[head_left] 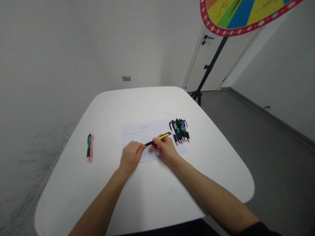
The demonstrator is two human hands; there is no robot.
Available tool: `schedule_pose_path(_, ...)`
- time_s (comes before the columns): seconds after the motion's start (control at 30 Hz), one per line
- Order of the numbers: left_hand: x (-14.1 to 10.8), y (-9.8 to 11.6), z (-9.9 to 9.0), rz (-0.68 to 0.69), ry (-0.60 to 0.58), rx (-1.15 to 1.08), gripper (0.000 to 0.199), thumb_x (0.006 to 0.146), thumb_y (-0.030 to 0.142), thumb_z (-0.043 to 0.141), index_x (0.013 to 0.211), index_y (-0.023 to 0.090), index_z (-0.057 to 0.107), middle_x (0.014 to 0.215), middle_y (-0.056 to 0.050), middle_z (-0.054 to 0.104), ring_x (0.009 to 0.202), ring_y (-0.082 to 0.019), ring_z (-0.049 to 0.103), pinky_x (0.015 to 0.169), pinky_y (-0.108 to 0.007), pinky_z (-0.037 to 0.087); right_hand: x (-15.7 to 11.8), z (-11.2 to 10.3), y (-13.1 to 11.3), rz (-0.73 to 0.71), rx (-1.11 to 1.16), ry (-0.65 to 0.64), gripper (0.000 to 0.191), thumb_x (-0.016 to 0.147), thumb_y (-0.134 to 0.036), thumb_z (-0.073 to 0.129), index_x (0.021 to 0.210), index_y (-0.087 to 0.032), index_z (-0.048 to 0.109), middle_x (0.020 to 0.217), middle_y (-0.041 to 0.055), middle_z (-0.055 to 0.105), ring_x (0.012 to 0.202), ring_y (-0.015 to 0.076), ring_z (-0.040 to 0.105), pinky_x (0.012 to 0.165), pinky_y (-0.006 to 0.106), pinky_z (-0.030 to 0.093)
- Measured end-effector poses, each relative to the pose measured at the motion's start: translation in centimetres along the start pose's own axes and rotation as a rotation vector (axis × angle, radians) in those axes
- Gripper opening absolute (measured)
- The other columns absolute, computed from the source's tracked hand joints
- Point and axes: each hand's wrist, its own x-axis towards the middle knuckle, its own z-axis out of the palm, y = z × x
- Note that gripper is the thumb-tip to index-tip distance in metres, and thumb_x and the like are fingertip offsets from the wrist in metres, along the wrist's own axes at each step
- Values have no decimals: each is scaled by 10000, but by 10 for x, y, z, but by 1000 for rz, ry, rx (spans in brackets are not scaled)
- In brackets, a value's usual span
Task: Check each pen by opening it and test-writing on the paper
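Note:
A yellow and black pen (163,135) is held between my two hands above a sheet of white paper (130,131) with faint writing on it. My left hand (132,155) is closed, its fingers pinching the black tip end. Around the yellow barrel, the fingers of my right hand (166,148) are closed, with the clicker end pointing up to the right. Just right of my right hand, several pens (179,131) lie side by side across the paper's right edge, in black, green, blue and white.
On the left of the white table (110,108), a green and black pen (89,147) lies beside a pink pen (91,148). Beyond the table's far right corner, a colourful prize wheel (236,16) stands on a black tripod (209,67). A wall runs behind the table.

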Motion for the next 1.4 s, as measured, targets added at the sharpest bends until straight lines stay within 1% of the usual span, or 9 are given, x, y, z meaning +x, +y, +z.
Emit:
schedule_pose_path(0.17,-1,0,8,45,-19,49,155,914,327,582,899,198,666,845,-57,704,805,-205,614,746,-341,489,4,3,-8,-32,205,-9,217,655,-305,792,676,-203,601,726,33,712,699,178,653,681,325,525)
schedule_pose_path(0.23,-2,-2,10,42,-10,84,195,883,348,632,987,186,656,941,-80,716,892,-230,623,806,-380,502,6,0,-14,-21,339,-12,163,650,-245,753,693,-218,598,638,-3,662,628,156,610,628,301,499)
schedule_pose_path(0.3,-3,-5,9,38,-11,126,227,880,346,636,1027,173,646,999,-96,715,960,-249,622,850,-414,505,6,-4,-20,5,464,-26,151,677,-243,723,682,-226,573,498,-55,511,484,116,471,518,264,422)
schedule_pose_path(0.37,-3,-8,7,57,-35,173,191,897,319,608,1015,174,647,1034,-99,714,1020,-261,620,894,-438,501,5,-10,-27,52,563,-83,273,761,-391,676,625,-229,503,458,-66,391,435,109,353,468,265,356)
schedule_pose_path(0.5,-5,-13,6,110,-88,254,171,902,291,590,1020,190,663,1146,-100,703,1169,-288,588,1003,-477,469,1,-17,-35,98,671,-115,590,819,-691,500,511,-244,268,434,-48,301,453,123,273,466,287,311)
schedule_pose_path(0.67,-8,-16,10,107,-155,332,254,899,310,596,1114,190,658,1265,-121,661,1243,-313,559,1057,-516,440,1,-18,-37,99,712,-143,610,845,-735,337,493,-252,213,408,-47,229,462,131,203,466,294,261)
schedule_pose_path(0.93,-9,-16,11,63,-241,393,349,922,324,568,1226,165,629,1396,-155,576,1316,-340,511,1094,-562,404,1,-17,-36,89,714,-148,667,821,-803,348,480,-241,237,405,-55,248,437,108,200,451,275,259)
schedule_pose_path(1.2,-9,-16,13,54,-257,403,371,935,334,537,1259,171,616,1415,-160,558,1335,-345,492,1095,-572,395,2,-10,-30,50,568,-37,627,835,-742,459,499,-214,426,459,-24,431,415,97,314,441,265,273)
schedule_pose_path(1.4,-10,-18,12,47,-258,399,373,945,342,507,1266,184,611,1420,-155,555,1341,-329,490,1101,-568,391,2,-16,-32,49,566,-115,702,815,-798,358,412,-228,297,378,-52,254,381,86,207,406,256,227)
